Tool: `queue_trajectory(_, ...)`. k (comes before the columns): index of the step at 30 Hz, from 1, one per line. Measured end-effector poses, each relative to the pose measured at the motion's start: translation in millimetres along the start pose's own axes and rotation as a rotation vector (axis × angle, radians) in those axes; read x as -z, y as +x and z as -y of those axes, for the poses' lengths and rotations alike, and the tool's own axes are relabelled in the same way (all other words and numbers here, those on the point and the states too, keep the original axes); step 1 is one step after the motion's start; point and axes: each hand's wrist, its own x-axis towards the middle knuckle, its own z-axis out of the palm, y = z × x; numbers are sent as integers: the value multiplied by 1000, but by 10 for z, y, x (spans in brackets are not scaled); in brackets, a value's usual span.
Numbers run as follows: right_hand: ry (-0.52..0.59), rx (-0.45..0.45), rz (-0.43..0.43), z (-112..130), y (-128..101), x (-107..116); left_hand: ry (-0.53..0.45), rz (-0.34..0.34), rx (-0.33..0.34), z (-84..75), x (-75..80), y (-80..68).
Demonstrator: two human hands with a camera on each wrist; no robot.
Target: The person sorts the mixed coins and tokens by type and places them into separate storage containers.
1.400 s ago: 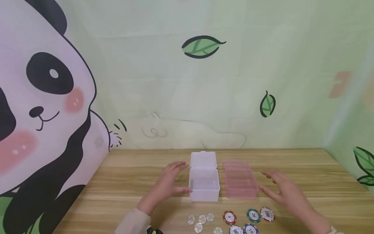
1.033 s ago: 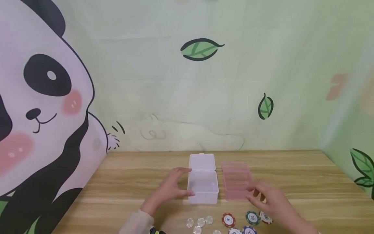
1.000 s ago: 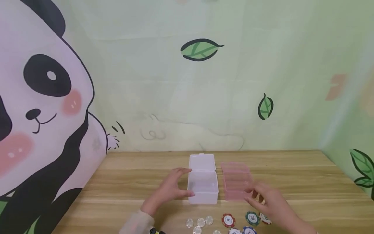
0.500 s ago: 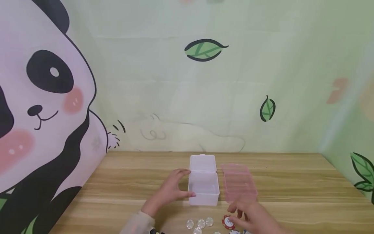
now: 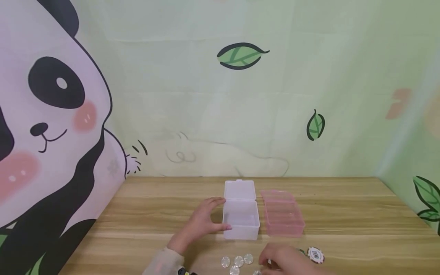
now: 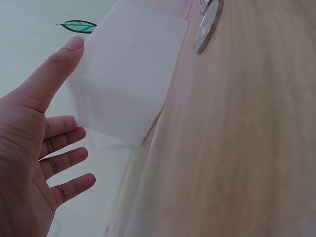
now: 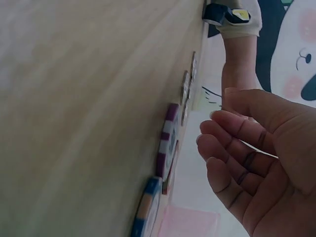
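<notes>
clear plastic box, lid open, upright at table middle, poker chips lying flat near front edge

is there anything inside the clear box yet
No, in the head view the clear box stands open and bare inside, while the silver coins lie on the table in front of it.

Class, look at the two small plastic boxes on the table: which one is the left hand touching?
The clear box beside the left hand; the pink box, on its other side, goes untouched.
</notes>
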Motion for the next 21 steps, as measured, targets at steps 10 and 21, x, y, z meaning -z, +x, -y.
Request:
queue_trajectory(10,-42,-128,115,78,123,-56,-26,-7,19,25,-10,-21)
queue_trajectory(21,-83,-208,163,114,211,-164,-32,7,15,9,-8,-18)
